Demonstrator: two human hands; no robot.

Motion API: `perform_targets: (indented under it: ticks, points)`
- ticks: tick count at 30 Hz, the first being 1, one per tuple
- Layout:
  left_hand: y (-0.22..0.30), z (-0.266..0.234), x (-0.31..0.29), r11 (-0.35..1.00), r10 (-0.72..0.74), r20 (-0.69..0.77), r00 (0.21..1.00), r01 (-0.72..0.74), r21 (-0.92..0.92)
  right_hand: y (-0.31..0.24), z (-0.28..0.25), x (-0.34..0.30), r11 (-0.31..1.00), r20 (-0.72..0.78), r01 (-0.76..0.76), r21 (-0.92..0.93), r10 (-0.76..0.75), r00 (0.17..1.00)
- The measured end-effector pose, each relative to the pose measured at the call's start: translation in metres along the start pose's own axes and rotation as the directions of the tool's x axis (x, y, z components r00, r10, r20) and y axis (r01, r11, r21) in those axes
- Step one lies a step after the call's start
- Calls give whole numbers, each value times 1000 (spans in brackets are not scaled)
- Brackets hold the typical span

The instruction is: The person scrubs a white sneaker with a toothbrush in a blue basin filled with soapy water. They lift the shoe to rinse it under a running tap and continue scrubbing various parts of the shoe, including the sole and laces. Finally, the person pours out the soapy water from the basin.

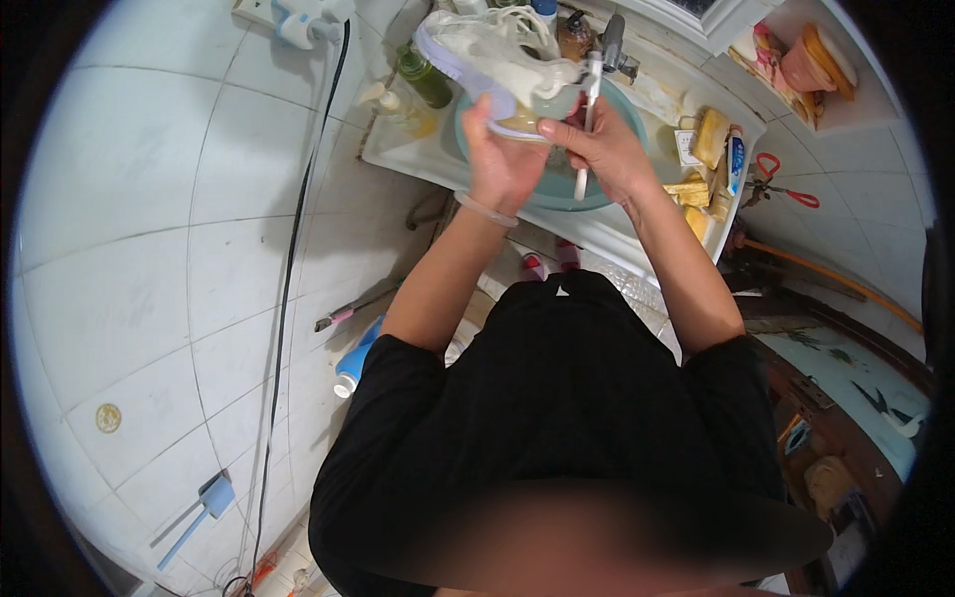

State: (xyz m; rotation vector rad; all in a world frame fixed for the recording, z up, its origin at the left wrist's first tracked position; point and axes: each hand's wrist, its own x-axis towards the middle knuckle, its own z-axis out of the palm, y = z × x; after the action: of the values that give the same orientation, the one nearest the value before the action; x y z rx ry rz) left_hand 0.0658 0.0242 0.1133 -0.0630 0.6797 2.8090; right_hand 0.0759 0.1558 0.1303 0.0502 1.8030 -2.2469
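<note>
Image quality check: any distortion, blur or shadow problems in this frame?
Head view: fisheye bows the joints of the tiled wall, corners black; head view: smeared blur across bottom centre; head view: blue paddle-shaped tool casts a wall shadow; head view: left hand, right hand and shoe show no strong motion blur.

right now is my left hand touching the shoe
Touching: the head view shows your left hand gripping the shoe, with the thumb pressed on its lavender sole.
</note>
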Motion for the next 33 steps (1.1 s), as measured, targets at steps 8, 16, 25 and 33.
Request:
perform_targets:
  ticks: [8, 16, 25, 33]
  points:
    - [7, -65, 10, 981, -179, -194, 965, 191, 47, 157, -115, 93, 818, -86, -568, -94, 562, 823]
    - [-33, -109, 28, 954, -273, -301, 914, 297, 37, 264, -153, 151, 731, -375, -601, -324, 484, 791]
    - [-36, -111, 48, 954, -288, -338, 896, 299, -19, 64, -93, 73, 946, -121, -295, 133, 311, 943]
    - [-53, -109, 56, 945, -250, -367, 896, 309, 112, 17, -37, 44, 789, 58, -405, -462, 483, 874]
